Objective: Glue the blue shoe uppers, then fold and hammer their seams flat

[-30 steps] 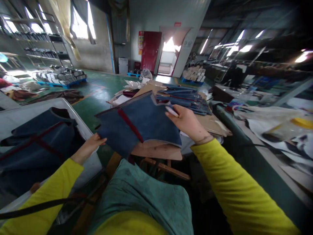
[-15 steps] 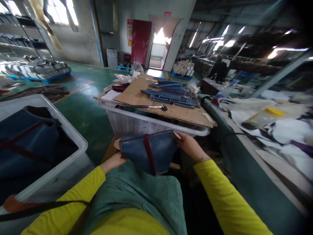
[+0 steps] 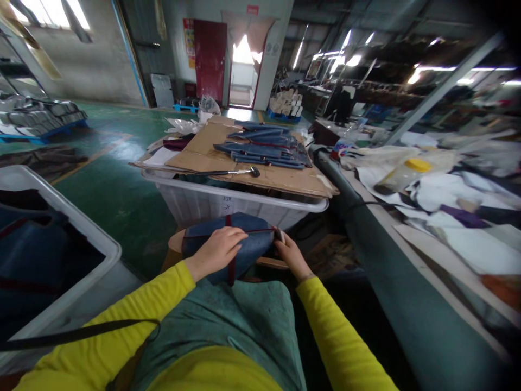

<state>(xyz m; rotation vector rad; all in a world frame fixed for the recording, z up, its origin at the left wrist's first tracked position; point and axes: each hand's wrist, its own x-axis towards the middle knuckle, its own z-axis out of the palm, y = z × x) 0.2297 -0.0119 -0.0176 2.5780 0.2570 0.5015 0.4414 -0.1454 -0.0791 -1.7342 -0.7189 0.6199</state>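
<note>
A blue leather-like piece (image 3: 252, 250) with dark red stripes and a thin red seam lies over a wooden board (image 3: 176, 240) above my lap. My left hand (image 3: 220, 247) rests across the top of the piece, fingers stretched out towards the right along the seam. At the piece's right end, my right hand (image 3: 287, 248) pinches its edge between thumb and fingers. A small pale thing shows at those fingertips, too blurred to name. The underside of the piece is hidden.
Ahead stands a white plastic bin (image 3: 240, 203) topped with cardboard (image 3: 195, 157). On it lie several blue pieces (image 3: 268, 144) and a black-headed tool (image 3: 232, 172). Another bin (image 3: 116, 252) holding blue pieces is at left. A cluttered bench (image 3: 366, 217) runs along the right.
My left hand has moved from the piece's lower left edge onto its top. The piece now lies flatter, its seam nearer its middle. My right hand remains at its right end. The view has turned right.
</note>
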